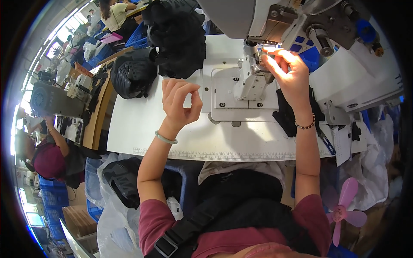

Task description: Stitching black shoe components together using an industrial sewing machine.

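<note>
The sewing machine [254,81], at one o'clock, is cut off by the upper edge; its needle area is partly hidden by the right hand [290,71] and glare. Pale metal is shown, with dark bolts set in its base. Whether anything is grasped by the right fingers cannot be told. Towards half past ten, the left hand [180,101] is raised, its fingers curled into a ring (anything thin pinched there cannot be made out). Black pieces [178,41] are heaped at eleven o'clock on the white worktop [142,127].
</note>
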Action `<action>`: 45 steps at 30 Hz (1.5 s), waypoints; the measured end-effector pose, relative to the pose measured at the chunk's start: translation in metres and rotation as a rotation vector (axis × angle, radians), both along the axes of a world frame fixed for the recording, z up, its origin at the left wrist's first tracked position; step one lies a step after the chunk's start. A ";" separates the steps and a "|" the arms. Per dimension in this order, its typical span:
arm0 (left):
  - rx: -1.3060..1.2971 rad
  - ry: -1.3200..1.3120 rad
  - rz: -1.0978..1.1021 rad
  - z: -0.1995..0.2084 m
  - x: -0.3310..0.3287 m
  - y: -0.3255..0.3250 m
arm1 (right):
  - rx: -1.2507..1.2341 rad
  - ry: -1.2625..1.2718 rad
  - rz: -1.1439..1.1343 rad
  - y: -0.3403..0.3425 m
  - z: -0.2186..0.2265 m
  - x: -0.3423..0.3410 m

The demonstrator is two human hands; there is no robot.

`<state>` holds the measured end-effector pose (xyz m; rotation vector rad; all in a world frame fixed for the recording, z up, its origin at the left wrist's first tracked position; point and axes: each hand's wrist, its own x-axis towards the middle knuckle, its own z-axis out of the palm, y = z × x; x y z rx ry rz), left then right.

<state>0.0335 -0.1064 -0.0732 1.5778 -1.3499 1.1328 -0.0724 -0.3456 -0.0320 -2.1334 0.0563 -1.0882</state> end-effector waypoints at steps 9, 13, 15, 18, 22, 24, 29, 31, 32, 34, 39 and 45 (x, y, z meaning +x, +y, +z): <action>0.034 0.076 -0.063 0.005 -0.003 -0.010 | -0.098 -0.081 0.037 0.014 -0.007 -0.015; 0.059 0.196 -0.114 0.023 -0.004 -0.053 | -0.190 -0.087 -0.023 0.015 -0.011 -0.023; 0.043 0.442 -0.189 0.033 -0.010 -0.076 | -0.208 -0.052 -0.057 0.017 -0.011 -0.034; 0.020 0.580 -0.298 0.036 -0.007 -0.088 | -0.213 0.271 0.012 0.027 -0.008 -0.062; -0.094 0.817 -0.383 0.031 -0.011 -0.091 | -0.079 0.536 0.201 0.007 -0.026 -0.097; -0.169 0.791 -0.506 0.027 -0.009 -0.097 | 0.009 0.590 0.230 -0.003 -0.031 -0.106; -0.082 0.846 -0.461 0.037 -0.007 -0.092 | 0.100 0.616 0.330 0.001 -0.040 -0.102; -0.047 0.452 -0.230 0.062 0.029 -0.076 | -0.001 0.628 0.382 0.008 -0.039 -0.094; -0.006 0.074 -0.020 0.077 0.053 -0.071 | -0.018 0.605 0.395 0.009 -0.042 -0.092; -0.116 -0.168 0.428 0.112 0.105 -0.057 | -0.022 0.620 0.430 0.014 -0.044 -0.086; 0.620 0.002 0.819 0.166 0.154 -0.041 | -0.019 0.594 0.472 0.019 -0.050 -0.080; 0.580 0.179 1.130 0.128 0.195 -0.082 | -0.035 0.574 0.539 0.032 -0.055 -0.082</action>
